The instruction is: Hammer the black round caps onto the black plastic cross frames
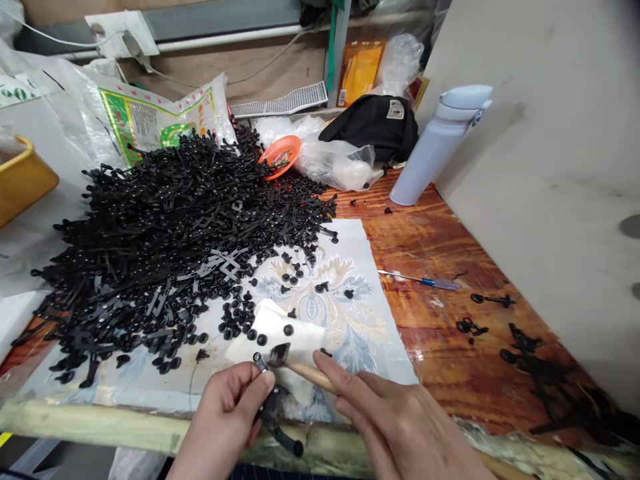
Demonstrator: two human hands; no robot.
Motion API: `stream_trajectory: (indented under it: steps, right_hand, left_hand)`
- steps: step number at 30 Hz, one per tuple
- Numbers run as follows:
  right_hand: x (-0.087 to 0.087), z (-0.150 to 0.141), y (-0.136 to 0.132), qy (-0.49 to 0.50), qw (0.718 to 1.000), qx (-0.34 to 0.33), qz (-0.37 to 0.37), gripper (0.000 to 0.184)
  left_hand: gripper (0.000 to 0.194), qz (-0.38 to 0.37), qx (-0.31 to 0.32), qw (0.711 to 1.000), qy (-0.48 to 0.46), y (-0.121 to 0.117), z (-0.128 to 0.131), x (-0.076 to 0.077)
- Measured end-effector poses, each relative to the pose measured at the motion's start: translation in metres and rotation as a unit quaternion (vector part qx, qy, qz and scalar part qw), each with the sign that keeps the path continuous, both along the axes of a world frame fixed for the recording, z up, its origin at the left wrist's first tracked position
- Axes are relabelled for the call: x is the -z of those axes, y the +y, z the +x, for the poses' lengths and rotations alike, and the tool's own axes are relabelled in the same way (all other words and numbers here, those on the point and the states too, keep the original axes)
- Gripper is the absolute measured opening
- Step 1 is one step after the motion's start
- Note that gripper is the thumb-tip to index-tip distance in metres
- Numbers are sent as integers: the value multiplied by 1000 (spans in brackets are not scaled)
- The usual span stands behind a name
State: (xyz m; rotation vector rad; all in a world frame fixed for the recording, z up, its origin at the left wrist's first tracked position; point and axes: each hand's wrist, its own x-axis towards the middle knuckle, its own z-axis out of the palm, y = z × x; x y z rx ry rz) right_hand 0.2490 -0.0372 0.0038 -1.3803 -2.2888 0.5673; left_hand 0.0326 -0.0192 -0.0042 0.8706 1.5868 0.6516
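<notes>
Head camera view: just above the near edge of the bench (425, 240), the left grip (220, 417) pinches a black jointed part (287, 441) between thumb and finger, and the right grip (400, 420) is closed on a wooden-handled tool (313, 377). The part looks light and stiff but likely to swing at its joints, so holding it close to a joint seems surest. Beyond, an orange dish (291, 141) tilts against a heap of black pieces (175, 213); a yellow tub (25, 180), cut off at left, holds something pale and unclear.

one head-worn view, forward and down over the nearby hands (320, 407) and tabletop (430, 247)
</notes>
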Motion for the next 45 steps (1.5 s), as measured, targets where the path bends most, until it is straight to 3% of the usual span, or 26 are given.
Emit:
stream_trajectory:
  steps: [6, 11, 17, 20, 28, 31, 37, 41, 43, 45]
  right_hand:
    - [-4, 2, 1, 82, 996, 17, 23, 50]
    - [-3, 2, 0, 18, 1000, 12, 4, 48]
    - [-4, -2, 4, 48, 998, 19, 34, 48]
    - [-3, -5, 6, 0, 1000, 8, 13, 50]
    - [5, -2, -3, -12, 1000, -4, -11, 50]
    - [5, 1, 5, 36, 997, 15, -66, 46]
    - [-14, -19, 43, 235, 942, 105, -214, 14]
    - [-14, -41, 58, 303, 867, 28, -395, 8]
    - [-13, -46, 59, 327, 833, -14, -447, 6]
    - [-15, -45, 59, 346, 809, -4, -476, 9]
  left_hand:
    - [44, -2, 9, 1000, 15, 2, -1, -1]
    - [44, -14, 17, 1000, 1, 2, -4, 1]
    - [44, -10, 40, 999, 25, 3, -6, 2]
    - [44, -11, 36, 999, 22, 4, -7, 2]
    - [41, -10, 36, 999, 22, 4, -6, 3]
    - [43, -3, 47, 998, 33, 5, -9, 5]
    - [41, 8, 110, 994, -29, 1, -6, -1]
    - [39, 14, 144, 989, -20, -7, 1, -19]
    - [33, 11, 124, 992, -4, -10, -4, -26]
    - [32, 25, 88, 995, -45, -12, -15, -27]
